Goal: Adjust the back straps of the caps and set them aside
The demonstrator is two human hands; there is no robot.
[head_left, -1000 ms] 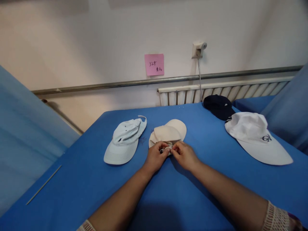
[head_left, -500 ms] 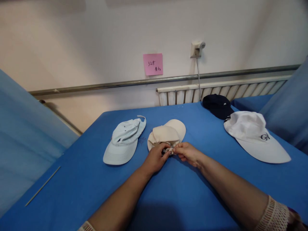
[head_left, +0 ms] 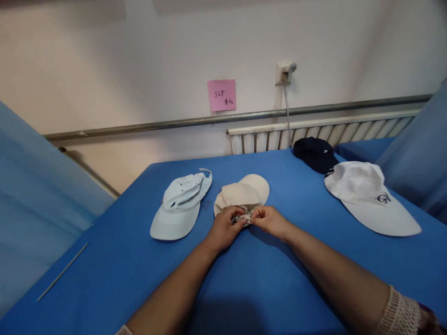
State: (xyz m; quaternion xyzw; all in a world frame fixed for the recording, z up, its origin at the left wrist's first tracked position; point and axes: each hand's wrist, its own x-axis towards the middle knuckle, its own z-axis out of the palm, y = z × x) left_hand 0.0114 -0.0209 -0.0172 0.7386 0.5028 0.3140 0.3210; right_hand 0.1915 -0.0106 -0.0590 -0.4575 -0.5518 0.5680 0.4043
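- Beige cap (head_left: pixel 240 191) sits mid-table, brim pointing away from the person, its near edge gathered up between both hands.
- Closest to me, an openwork cream sleeve (head_left: pixel 400 309) ends on the right forearm; a bit of the matching one shows on the left.
- The left hand (head_left: pixel 223 229) pinches the crumpled near edge between thumb and fingers.
- The right hand (head_left: pixel 269 220) nips that same bunched stuff, fingertips pressed together, just beside the left thumb.
- Off left, a thin stick (head_left: pixel 63 272) lies slantwise on the blue cloth (head_left: pixel 279 288).
- Over on the right, a white cap (head_left: pixel 363 186) with dark lettering has its broad brim turned rightward.
- To the left, a pale blue cap (head_left: pixel 179 200) rests brim nearest, its strap curling up at the far end.
- Beyond the white one there's a dark cap (head_left: pixel 316 153) with a small pale mark.
- Blue curtains (head_left: pixel 38 200) hang either side.
- Behind the table, a ribbed radiator (head_left: pixel 275 139) sits below a metal rail (head_left: pixel 174 123).
- Up on the wall, a pink note (head_left: pixel 222 95) with handwriting, and a socket (head_left: pixel 283 74) with a cord (head_left: pixel 287 111) hanging down.
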